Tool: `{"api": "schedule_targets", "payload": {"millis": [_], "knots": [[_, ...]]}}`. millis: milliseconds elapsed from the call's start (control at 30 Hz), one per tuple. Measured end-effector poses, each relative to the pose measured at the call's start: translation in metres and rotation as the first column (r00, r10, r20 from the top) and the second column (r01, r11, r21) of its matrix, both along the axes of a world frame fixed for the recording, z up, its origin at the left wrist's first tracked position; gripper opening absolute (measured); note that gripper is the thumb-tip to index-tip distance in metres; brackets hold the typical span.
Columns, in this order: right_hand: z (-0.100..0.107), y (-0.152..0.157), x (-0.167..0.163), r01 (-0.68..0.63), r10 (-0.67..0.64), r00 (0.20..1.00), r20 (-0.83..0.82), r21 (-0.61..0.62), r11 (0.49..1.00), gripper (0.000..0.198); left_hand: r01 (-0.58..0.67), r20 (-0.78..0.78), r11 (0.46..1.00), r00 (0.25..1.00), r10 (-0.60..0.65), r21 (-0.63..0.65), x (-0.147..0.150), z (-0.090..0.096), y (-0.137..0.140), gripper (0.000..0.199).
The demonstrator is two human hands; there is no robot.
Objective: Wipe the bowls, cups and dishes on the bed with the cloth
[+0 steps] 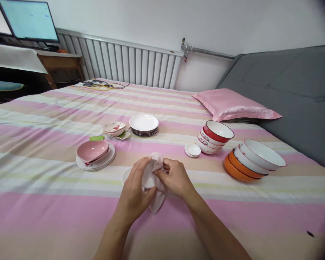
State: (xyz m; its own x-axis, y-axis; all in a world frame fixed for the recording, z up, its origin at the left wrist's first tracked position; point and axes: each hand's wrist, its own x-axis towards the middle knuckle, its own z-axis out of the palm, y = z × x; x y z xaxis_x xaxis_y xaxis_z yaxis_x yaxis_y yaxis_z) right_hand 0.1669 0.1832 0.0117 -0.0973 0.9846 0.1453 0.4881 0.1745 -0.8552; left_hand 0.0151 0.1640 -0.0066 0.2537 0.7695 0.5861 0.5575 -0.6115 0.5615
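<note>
My left hand (pixel 137 189) grips a small white dish (pixel 148 176) by its edge, tilted up off the bed. A pale pink cloth (pixel 158 195) is pinched in my right hand (pixel 176 177) and pressed to the dish's right rim; its end hangs down below. Behind my left hand, another white dish (pixel 126 176) lies on the sheet, mostly covered by the fingers. To the right of my hands sits a little stack of small white dishes (pixel 192 149).
Pink bowls on white plates (pixel 110 159), patterned dishes (pixel 112 127) and stacked plates (pixel 143 122) stand left and behind. At right are stacked red-and-white bowls (pixel 218 135) and orange and white bowls (pixel 242 167). A pink pillow (pixel 235 104) and cables (pixel 103 85) lie farther back.
</note>
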Motion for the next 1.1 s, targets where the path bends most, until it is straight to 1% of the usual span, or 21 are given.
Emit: {"api": "schedule_targets", "payload": {"millis": [67,133,200,300,367,433,500,533,567,633,667,733,800,867,1000,1100], "knots": [[0.003,0.0,0.002,-0.013,0.013,0.999,0.032,0.018,1.0,0.01,0.069,-0.012,0.996,0.997,-0.07,-0.061,-0.002,0.001,-0.001,0.068],[0.004,-0.001,0.004,-0.017,0.014,0.997,0.069,0.042,0.999,0.011,0.148,-0.009,0.981,0.989,-0.15,-0.13,-0.004,0.003,-0.002,0.068],[0.004,-0.001,0.005,-0.03,0.025,0.996,0.081,0.053,0.998,0.01,0.198,0.015,0.963,0.98,-0.198,-0.181,-0.005,0.006,-0.005,0.07],[0.001,0.0,0.004,-0.056,0.057,0.998,-0.016,0.028,0.998,0.008,0.231,0.116,0.94,0.971,-0.208,-0.249,-0.008,0.009,-0.007,0.08],[-0.003,0.002,0.002,-0.043,0.043,0.987,-0.156,0.003,0.999,0.01,0.232,0.242,0.929,0.956,-0.163,-0.29,-0.01,0.009,-0.007,0.085],[-0.007,0.005,-0.001,0.003,-0.014,0.94,-0.34,-0.033,0.999,0.011,0.204,0.384,0.931,0.92,-0.077,-0.304,-0.01,0.008,-0.004,0.083],[-0.01,0.006,-0.006,0.045,-0.084,0.854,-0.513,-0.089,0.995,0.015,0.188,0.5,0.917,0.866,0.014,-0.351,-0.009,0.007,-0.001,0.073],[-0.012,0.006,-0.009,0.056,-0.115,0.81,-0.575,-0.119,0.991,0.019,0.19,0.54,0.898,0.84,0.061,-0.396,-0.008,0.006,0.0,0.066],[-0.014,0.006,-0.012,0.062,-0.136,0.775,-0.617,-0.14,0.988,0.022,0.188,0.563,0.874,0.819,0.112,-0.448,-0.007,0.006,0.002,0.059],[-0.017,0.005,-0.018,0.068,-0.148,0.748,-0.647,-0.147,0.987,0.026,0.141,0.561,0.835,0.797,0.223,-0.532,-0.002,0.007,0.002,0.05],[-0.018,0.004,-0.02,0.073,-0.143,0.754,-0.641,-0.134,0.988,0.026,0.09,0.54,0.829,0.796,0.273,-0.552,0.0,0.007,0.002,0.046],[-0.019,0.002,-0.023,0.089,-0.128,0.803,-0.583,-0.094,0.992,0.023,-0.051,0.462,0.841,0.817,0.345,-0.538,0.002,0.008,0.0,0.038],[-0.019,0.0,-0.023,0.127,-0.134,0.865,-0.483,-0.048,0.991,0.018,-0.18,0.348,0.864,0.862,0.369,-0.47,0.002,0.008,-0.003,0.031],[-0.016,-0.001,-0.022,0.166,-0.149,0.912,-0.383,0.01,0.986,0.013,-0.26,0.241,0.885,0.898,0.368,-0.386,0.0,0.006,-0.004,0.027],[-0.009,-0.003,-0.017,0.181,-0.153,0.97,-0.188,0.144,0.973,0.007,-0.28,0.094,0.913,0.943,0.32,-0.297,-0.006,0.004,-0.002,0.026],[-0.007,-0.004,-0.013,0.158,-0.167,0.986,0.018,0.246,0.956,0.011,-0.272,-0.097,0.92,0.962,0.254,-0.283,-0.01,0.007,-0.001,0.028]]}}
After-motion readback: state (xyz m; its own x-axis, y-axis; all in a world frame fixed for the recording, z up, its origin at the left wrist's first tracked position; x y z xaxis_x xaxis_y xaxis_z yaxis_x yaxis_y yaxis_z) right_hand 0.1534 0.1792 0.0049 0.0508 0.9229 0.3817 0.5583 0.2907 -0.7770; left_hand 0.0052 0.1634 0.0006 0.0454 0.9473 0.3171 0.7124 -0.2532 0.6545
